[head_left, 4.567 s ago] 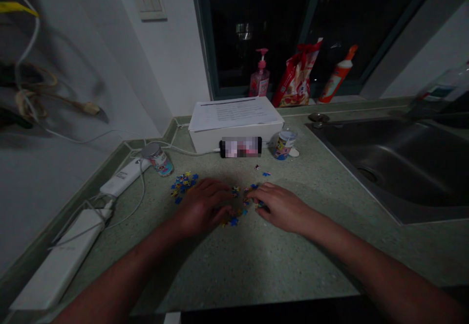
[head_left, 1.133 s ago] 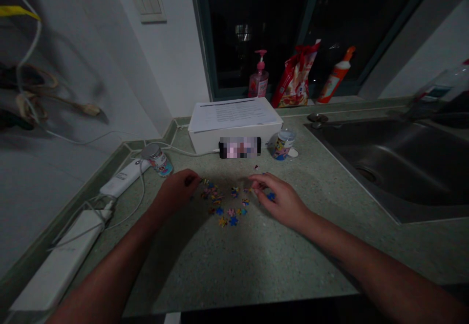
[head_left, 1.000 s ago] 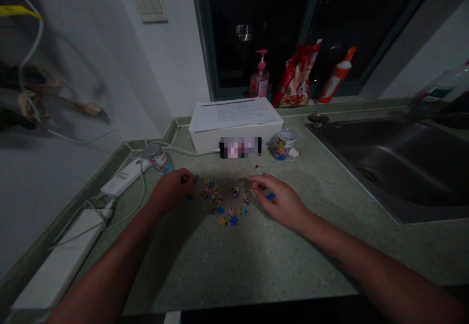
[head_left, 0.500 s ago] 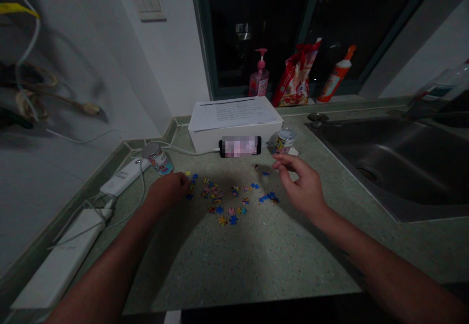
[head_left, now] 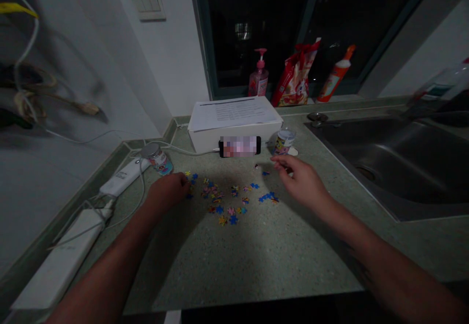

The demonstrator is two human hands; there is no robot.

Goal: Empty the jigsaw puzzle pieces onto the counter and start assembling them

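- The left hand [head_left: 167, 190] lies curled at the left edge of the pieces; I cannot tell if it has hold of one.
- The right hand [head_left: 302, 182] is half open, and I see nothing in it.
- Small coloured jigsaw pieces [head_left: 219, 210] are spread between the hands on the speckled green counter [head_left: 234, 260].
- Farther away stand a white box [head_left: 234, 136] and a small tin [head_left: 158, 160].
- On the right is a steel sink [head_left: 388, 167].

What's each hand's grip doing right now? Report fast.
Left hand: curled beside the jigsaw pieces; cannot tell if holding anything.
Right hand: open, empty.
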